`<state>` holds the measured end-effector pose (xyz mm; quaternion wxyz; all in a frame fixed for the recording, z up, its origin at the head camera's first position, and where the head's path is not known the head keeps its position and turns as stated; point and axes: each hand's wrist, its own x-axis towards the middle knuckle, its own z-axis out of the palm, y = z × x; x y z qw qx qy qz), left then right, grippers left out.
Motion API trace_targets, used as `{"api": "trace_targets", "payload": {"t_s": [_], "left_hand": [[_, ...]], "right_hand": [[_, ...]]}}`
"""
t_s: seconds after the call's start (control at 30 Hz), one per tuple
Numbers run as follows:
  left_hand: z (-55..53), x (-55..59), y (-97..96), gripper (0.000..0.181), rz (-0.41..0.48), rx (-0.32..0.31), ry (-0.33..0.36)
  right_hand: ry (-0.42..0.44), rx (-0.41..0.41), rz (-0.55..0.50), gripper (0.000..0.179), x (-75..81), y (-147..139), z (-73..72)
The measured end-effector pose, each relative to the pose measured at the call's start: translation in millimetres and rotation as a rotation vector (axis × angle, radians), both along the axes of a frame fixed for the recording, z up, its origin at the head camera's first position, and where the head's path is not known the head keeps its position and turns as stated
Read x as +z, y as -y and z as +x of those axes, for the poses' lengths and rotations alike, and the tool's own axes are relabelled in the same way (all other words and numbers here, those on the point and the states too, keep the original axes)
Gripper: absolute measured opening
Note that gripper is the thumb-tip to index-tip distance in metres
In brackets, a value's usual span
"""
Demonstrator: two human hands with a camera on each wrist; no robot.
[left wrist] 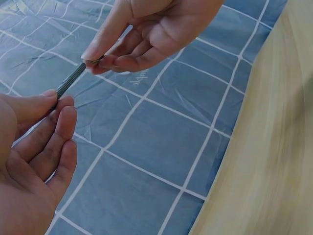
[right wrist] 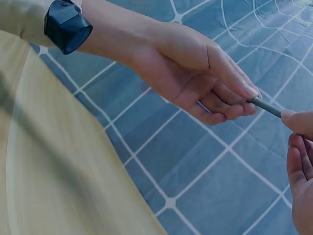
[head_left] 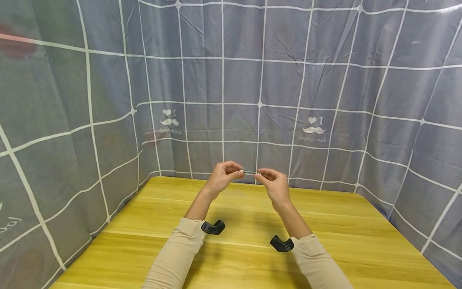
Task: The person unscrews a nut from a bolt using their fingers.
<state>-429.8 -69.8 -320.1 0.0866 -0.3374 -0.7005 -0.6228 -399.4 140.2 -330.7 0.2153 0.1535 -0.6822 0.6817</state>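
Held out over the table's far edge, a thin grey threaded bolt (left wrist: 71,81) spans the gap between both hands. My left hand (head_left: 221,178) pinches one end between thumb and fingertips. At the other end, my right hand (head_left: 277,185) pinches a small shiny metal piece (left wrist: 97,60) at the bolt's tip. Fingers cover most of that piece, so its kind is unclear. The right wrist view shows the bare middle of the bolt (right wrist: 268,107) between the left hand (right wrist: 195,73) and the right hand (right wrist: 303,161).
Below the forearms lies a yellow wood-grain table (head_left: 238,257). A grey curtain (head_left: 238,80) with white grid lines hangs behind the table and along both sides. Black wrist-worn devices sit on the left (head_left: 213,227) and right (head_left: 282,243) cuffs.
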Motion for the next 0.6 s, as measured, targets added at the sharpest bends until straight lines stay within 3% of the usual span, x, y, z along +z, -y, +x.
{"api": "trace_targets", "payload": {"t_s": [0.6], "left_hand": [[-8.0,-9.0,2.9,0.016,-0.021,0.013,0.031]], "right_hand": [[0.047,-0.02,0.083,0.024,-9.3,-30,-4.0]]}}
